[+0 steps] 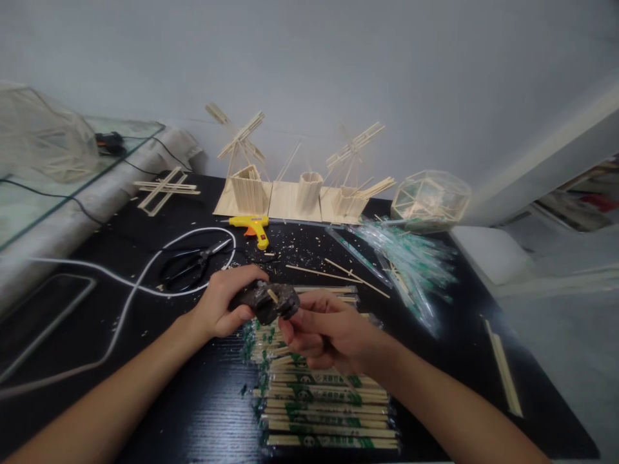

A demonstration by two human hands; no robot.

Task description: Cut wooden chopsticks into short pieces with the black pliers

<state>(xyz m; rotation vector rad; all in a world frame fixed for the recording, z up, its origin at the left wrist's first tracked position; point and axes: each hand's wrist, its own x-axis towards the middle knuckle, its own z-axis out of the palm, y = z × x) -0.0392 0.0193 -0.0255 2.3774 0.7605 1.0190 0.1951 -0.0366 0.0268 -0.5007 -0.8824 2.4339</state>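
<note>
My left hand is wrapped round a dark, lumpy tool, whose exact kind I cannot make out. A short bit of pale wood shows in a gap near the tool's right end. At that end, my right hand has its fingers pinched together against the tool; what lies between the fingertips is hidden. Below both hands lies a row of wrapped chopsticks in clear, green-printed sleeves, partly covered by my right hand.
A yellow glue gun lies behind my hands, with black-handled pliers and a white cable leftward. Stick-built windmill models stand along the wall. Empty wrappers are heaped at right; loose sticks lie near the right edge.
</note>
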